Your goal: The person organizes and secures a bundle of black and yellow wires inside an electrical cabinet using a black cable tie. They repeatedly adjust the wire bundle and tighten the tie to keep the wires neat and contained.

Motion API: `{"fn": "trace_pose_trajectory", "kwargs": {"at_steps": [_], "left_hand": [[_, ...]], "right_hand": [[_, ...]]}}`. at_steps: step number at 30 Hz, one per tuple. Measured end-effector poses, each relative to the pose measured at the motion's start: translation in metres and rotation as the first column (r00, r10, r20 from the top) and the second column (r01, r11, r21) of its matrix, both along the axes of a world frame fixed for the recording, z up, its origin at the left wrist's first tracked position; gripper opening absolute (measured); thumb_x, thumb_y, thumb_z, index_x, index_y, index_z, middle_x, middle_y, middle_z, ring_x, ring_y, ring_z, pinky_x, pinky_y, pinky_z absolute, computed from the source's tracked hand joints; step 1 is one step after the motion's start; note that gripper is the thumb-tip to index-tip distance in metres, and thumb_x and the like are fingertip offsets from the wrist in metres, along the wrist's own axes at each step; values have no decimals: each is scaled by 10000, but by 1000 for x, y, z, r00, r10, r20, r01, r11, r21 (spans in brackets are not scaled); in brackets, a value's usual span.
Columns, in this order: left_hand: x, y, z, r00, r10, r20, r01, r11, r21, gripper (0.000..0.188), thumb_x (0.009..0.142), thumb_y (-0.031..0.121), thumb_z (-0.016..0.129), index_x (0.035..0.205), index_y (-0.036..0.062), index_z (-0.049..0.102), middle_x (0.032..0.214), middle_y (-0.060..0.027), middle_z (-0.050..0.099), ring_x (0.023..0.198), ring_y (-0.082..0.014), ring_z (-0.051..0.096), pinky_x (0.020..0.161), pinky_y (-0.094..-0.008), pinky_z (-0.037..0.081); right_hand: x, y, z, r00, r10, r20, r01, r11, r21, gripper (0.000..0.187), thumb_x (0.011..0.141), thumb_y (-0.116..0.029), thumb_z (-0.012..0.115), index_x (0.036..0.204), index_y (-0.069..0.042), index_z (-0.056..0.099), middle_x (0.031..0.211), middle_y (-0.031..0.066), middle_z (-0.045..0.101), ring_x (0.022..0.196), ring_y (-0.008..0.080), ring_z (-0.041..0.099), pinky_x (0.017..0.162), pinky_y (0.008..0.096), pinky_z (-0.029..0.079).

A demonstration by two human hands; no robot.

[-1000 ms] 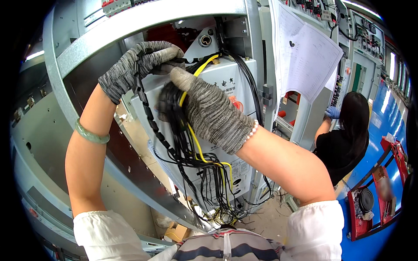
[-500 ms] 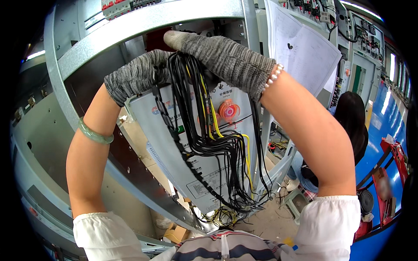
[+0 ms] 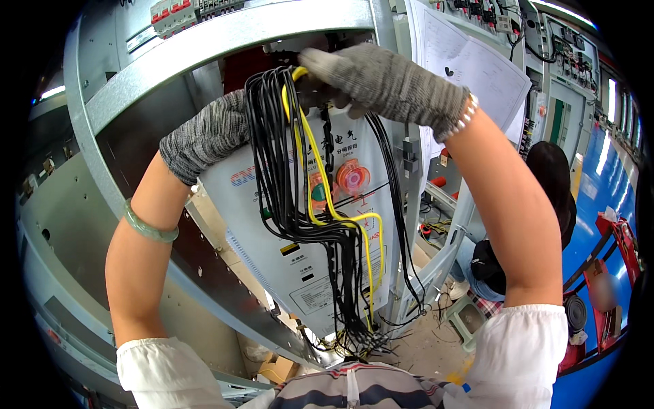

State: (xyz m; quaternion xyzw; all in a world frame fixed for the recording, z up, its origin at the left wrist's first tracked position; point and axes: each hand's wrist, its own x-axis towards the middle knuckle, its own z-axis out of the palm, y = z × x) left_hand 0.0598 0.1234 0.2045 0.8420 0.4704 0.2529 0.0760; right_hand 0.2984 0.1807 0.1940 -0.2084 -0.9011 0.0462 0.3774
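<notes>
A bundle of black wires (image 3: 272, 163) hangs in front of the grey front panel (image 3: 235, 184) of a device, bending to the right lower down. Two yellow wires (image 3: 320, 174) run along its right side. My left hand (image 3: 208, 133), in a grey knitted glove, is closed round the bundle's top from the left; its fingertips are hidden behind the wires. My right hand (image 3: 381, 85), gloved alike, is curled at the upper end of the yellow wires, thumb beside them. A black spiral-wrapped strand (image 3: 328, 143) hangs behind, between the bundle and a red-ringed button (image 3: 353, 177).
A metal cabinet frame (image 3: 225, 34) surrounds the device. Paper drawings (image 3: 470, 75) hang at the right. Another person (image 3: 548, 191) is low down at the right, near a grey-green stool (image 3: 464, 320). A red metal stand (image 3: 603, 286) is on the blue floor (image 3: 603, 184).
My right hand has shifted right and turned. The wires have fanned out at the top, with the yellow ones more exposed. The spiral-wrapped strand has gone from the bundle's left to behind its right.
</notes>
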Motion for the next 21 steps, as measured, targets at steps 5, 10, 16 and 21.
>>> {"fn": "trace_pose_trajectory", "kwargs": {"at_steps": [5, 10, 16, 21], "left_hand": [[-17, 15, -6, 981, -192, 6, 192, 980, 56, 674, 857, 280, 670, 1379, -31, 380, 1368, -149, 489, 1239, -199, 471, 1055, -340, 367], [-10, 20, -7, 966, -236, 105, 235, 972, 26, 615, 842, 267, 672, 1326, -28, 435, 1294, -137, 535, 1178, -200, 499, 1013, -328, 400], [-26, 23, -13, 987, -144, 73, 138, 987, 82, 428, 886, 265, 635, 1217, 3, 565, 1096, -96, 651, 984, -145, 574, 916, -300, 468], [-4, -12, 6, 971, 70, -229, -50, 995, 90, 413, 908, 162, 603, 1291, 31, 521, 1139, -101, 642, 1007, -127, 573, 944, -287, 451]], "right_hand": [[-14, -16, -47, 945, -325, 29, 325, 945, -18, 513, 843, -509, 620, 1008, -23, 610, 764, 125, 638, 744, 209, 665, 676, 332, 550], [-14, -7, -61, 946, -311, 93, 315, 949, -28, 476, 836, -365, 648, 1130, -7, 542, 798, 172, 643, 789, 301, 659, 755, 420, 526], [46, 1, -2, 945, -317, 82, 307, 945, 110, 355, 910, -358, 527, 995, -30, 636, 746, 128, 633, 668, 205, 627, 677, 353, 527], [57, 27, 19, 891, -332, -309, 320, 943, -89, 501, 923, -525, 497, 949, -43, 629, 671, 45, 600, 611, 120, 626, 531, 273, 544]]}}
